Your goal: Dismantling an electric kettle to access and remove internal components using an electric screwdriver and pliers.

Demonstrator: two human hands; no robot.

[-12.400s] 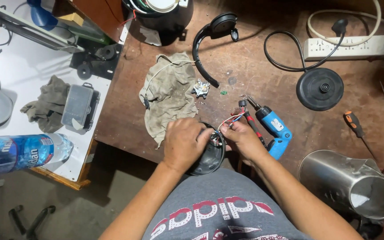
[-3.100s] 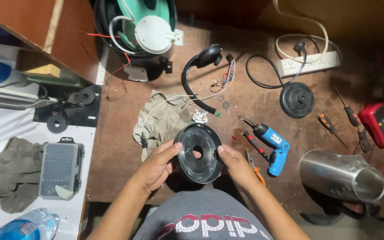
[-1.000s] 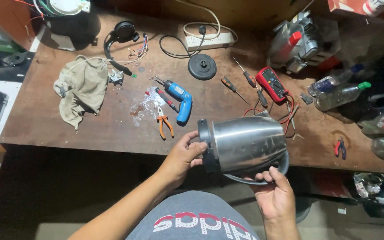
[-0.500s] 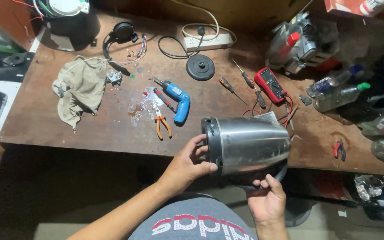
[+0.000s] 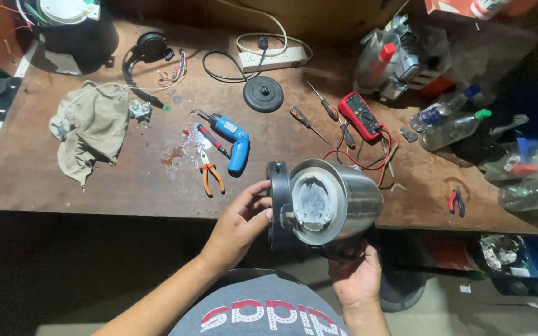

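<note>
A stainless steel kettle body (image 5: 350, 199) lies on its side in front of me, its underside turned toward my chest. My left hand (image 5: 241, 227) grips a black round base cover (image 5: 276, 202), held against the left side of the kettle's bottom rim. My right hand (image 5: 355, 274) supports the kettle from below, near its dark handle. The exposed metal bottom plate (image 5: 311, 200) shows inside the rim.
On the wooden workbench (image 5: 126, 186) lie a blue electric screwdriver (image 5: 231, 140), orange pliers (image 5: 210, 177), a grey rag (image 5: 91, 127), a red multimeter (image 5: 359, 115), screwdrivers, a black round kettle stand (image 5: 263, 96), a white power strip (image 5: 272, 58) and plastic bottles (image 5: 449, 121) at right.
The kettle's bottom has turned more toward me and the black cover now sits open at its left edge. My right hand shifted further under the kettle.
</note>
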